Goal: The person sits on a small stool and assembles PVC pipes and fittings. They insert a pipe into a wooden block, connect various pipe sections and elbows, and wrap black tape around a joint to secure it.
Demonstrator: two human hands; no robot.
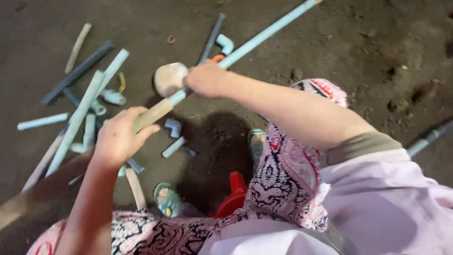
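The right hand (206,79) is clenched around a long pale blue pipe (264,34) partway along it, and the left hand (118,137) has its fingers (141,128) wrapped around the pipe's near end, which is dirt-coloured or sleeved in tan. The pipe slants up from the left hand, past the right hand, and runs out of view at the top. Just beside the right hand a rounded stone (170,78) lies on the dirt floor (358,42), touching or very nearly touching the pipe; I cannot tell which.

The risks, as I judge them: the far end is out of sight, so any swing of the pipe could strike something unseen. The stone is close to the right knuckles, and a slip there could pinch them. The pile of cut pipes (80,111) and elbow fittings (173,126) lies right beside the left hand, so a sideways sweep would scatter them. Sandalled feet (168,200) and a red stool (234,193) sit directly below the hands, so a dropped end could land on toes.

Open room is on the right, bare ground apart from a grey pipe (432,137) at the edge; the left is crowded
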